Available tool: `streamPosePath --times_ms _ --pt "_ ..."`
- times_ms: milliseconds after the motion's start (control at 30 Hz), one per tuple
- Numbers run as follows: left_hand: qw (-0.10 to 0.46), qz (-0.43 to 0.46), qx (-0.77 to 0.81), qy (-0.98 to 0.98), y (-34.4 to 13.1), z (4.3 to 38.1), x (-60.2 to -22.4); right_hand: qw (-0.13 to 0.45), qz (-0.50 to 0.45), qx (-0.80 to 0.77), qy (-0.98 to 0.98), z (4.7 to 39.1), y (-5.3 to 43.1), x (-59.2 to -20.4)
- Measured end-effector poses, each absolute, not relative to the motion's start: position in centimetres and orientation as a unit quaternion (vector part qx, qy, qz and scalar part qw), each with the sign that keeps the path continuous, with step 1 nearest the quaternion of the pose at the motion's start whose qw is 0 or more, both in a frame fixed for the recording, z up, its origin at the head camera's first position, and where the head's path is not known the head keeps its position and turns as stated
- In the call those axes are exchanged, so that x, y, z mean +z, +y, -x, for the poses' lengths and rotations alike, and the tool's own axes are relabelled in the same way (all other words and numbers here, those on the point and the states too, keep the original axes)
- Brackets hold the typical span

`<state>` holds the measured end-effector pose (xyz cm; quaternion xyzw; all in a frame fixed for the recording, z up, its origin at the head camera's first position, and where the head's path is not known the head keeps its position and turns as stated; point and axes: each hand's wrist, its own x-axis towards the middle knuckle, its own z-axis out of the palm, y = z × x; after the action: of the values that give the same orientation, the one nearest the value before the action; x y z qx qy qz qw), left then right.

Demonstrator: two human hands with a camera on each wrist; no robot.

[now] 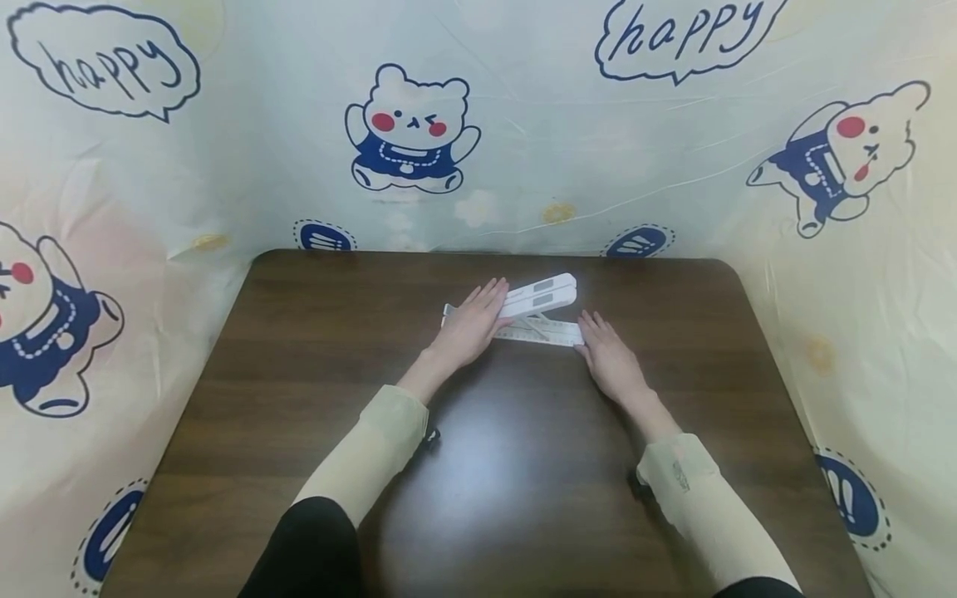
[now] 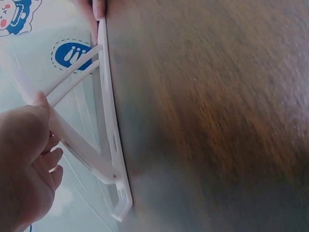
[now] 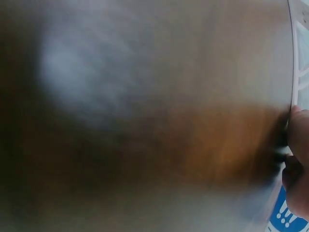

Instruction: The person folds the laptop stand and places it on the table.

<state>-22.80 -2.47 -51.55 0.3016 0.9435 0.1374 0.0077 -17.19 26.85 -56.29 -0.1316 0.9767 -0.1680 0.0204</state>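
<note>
A white folding laptop stand [image 1: 564,291] with grey pads sits toward the far side of the table, its upper arms raised at a slant over the flat base [image 2: 108,106]. Thin struts [image 2: 72,79] link the two parts. My left hand [image 1: 473,322] lies over the left part of the upper arms and grips them, thumb on the near side. At the base's right end, my right hand [image 1: 611,357] holds the tip between thumb and fingers. In the right wrist view only part of the right hand [image 3: 298,150] shows, at the right edge.
The dark brown wooden table [image 1: 314,365] has rounded far corners. A pale cloth [image 1: 523,149] printed with cartoon bears hangs behind it and along both sides. Dark wrist devices [image 1: 431,440] sit under both cuffs, near the tabletop.
</note>
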Motion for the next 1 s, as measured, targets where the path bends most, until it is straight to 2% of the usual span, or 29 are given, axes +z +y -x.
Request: streamPosePath --times_ms 300,1000 --pt "0.021 -0.301 0.156 0.941 -1.8 22.8 -51.2 0.024 0.125 -0.155 0.980 16.9 26.6 -56.2" --pt "0.011 -0.312 0.160 0.936 -1.0 22.7 -50.9 0.023 0.100 -0.182 0.978 15.5 26.0 -56.0"
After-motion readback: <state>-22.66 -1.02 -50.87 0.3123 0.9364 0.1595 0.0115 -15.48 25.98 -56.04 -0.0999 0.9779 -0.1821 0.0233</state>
